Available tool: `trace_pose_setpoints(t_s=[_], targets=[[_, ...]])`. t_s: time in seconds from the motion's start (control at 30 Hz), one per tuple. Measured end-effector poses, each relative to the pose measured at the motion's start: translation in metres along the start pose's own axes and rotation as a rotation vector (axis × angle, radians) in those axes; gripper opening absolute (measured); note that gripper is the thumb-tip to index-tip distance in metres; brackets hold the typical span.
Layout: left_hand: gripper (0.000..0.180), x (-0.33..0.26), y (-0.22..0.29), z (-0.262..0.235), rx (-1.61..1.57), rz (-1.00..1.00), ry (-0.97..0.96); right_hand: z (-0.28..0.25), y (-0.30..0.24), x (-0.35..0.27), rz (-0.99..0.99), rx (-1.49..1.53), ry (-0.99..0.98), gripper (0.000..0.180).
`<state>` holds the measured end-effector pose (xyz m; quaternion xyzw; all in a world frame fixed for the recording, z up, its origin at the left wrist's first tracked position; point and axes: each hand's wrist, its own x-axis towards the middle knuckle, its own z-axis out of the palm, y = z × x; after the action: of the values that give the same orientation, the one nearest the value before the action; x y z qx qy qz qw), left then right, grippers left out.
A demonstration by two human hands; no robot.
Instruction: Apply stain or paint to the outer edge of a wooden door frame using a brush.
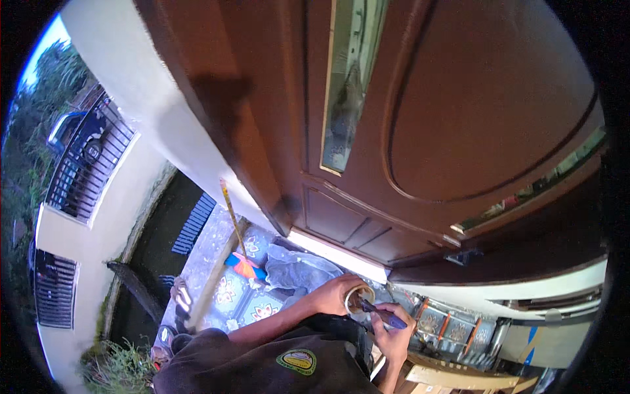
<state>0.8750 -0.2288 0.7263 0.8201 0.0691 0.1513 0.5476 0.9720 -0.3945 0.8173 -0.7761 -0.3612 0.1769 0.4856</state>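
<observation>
My left hand (pixel 333 294) is wrapped round a small open can (pixel 350 296) with a pale rim, held in front of my body. Inside it the contents look brown. My right hand (pixel 394 330) grips a paintbrush (pixel 392 319) by its purple-blue handle. The brush end dips into the can's mouth, so its bristles are hidden. Just beyond my hands stands a large brown panelled door (pixel 262 85) with a narrow glass strip (pixel 344 108). Its surface looks evenly coated.
A broom (pixel 245 264) with a blue and orange head leans on the white wall. Grey cloth (pixel 298 270) lies on the patterned tiles (pixel 257 311) below the door. Wooden furniture (pixel 453 379) stands at the lower right. Shoes (pixel 180 295) rest along the left ledge.
</observation>
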Motion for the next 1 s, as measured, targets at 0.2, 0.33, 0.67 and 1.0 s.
trace_pose_setpoints(t_s=[0.2,0.33,0.67,1.0], targets=[[0.056,-0.016,-0.001,-0.025,-0.023,0.024,0.047,0.023,-0.023,0.002,-0.023,0.016,-0.083,0.018],[0.057,-0.032,-0.008,-0.034,-0.037,0.003,0.064,0.035,-0.037,0.000,-0.091,-0.008,-0.148,0.015],[0.051,-0.080,-0.018,-0.017,-0.323,-0.154,0.160,0.043,-0.064,-0.036,-0.066,-0.041,-0.210,0.019],[0.046,-0.069,0.007,0.012,-0.208,-0.044,0.115,0.010,-0.043,-0.053,-0.115,0.092,-0.202,0.023]])
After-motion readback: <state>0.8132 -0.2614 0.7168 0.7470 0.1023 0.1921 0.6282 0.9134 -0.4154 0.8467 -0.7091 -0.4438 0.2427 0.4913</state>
